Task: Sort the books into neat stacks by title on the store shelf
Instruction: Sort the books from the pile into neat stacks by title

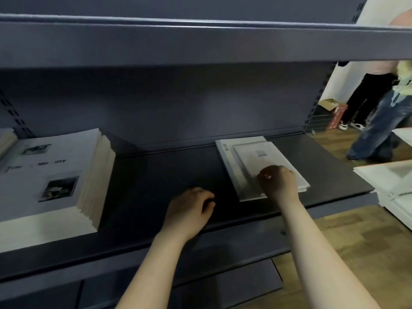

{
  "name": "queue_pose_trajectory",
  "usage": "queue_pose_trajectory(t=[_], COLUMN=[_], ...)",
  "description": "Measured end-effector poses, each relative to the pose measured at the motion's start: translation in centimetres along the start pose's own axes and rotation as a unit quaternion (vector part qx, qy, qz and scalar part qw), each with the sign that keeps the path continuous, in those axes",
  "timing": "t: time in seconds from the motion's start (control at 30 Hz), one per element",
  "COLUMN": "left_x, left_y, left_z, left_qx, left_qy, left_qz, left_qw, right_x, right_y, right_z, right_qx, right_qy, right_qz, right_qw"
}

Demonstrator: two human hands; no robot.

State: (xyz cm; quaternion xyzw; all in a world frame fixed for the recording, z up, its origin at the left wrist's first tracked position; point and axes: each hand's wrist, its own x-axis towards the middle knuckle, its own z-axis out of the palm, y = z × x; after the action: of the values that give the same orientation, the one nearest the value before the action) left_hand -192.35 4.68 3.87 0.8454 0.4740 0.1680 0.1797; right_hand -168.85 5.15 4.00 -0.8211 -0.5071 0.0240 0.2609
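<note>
Head view: right hand (277, 182) lies knuckles-up on the near end of the top book (260, 157), fingers curled onto its cover; a grip cannot be confirmed. That book sits skewed on the small white pile (229, 166), long axes running front to back and leaning back-left, near the right end of the shelf (156, 175). Left hand (189, 210) is loosely curled, holding nothing, over bare shelf between this pile and the tall stack (49, 181) at left.
</note>
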Motion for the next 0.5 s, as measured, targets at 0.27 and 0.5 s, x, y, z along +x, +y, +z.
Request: queue_pose_trajectory(t=[0.27,0.5], left_x=[1.9,2.6], left_y=[1.8,2.4], left_z=[1.4,1.6], left_qx=[-0.003,0.000], left_qy=[0.014,0.009], left_qz=[-0.004,-0.011], left_qw=[1.000,1.000], right_x=[1.0,1.9], right_y=[3.5,4.6], right_z=[-2.2,-2.5], right_qx=[-0.060,-0.009], right_qy=[-0.039,-0.045], right_qz=[0.156,0.173], right_qw=[0.985,0.984])
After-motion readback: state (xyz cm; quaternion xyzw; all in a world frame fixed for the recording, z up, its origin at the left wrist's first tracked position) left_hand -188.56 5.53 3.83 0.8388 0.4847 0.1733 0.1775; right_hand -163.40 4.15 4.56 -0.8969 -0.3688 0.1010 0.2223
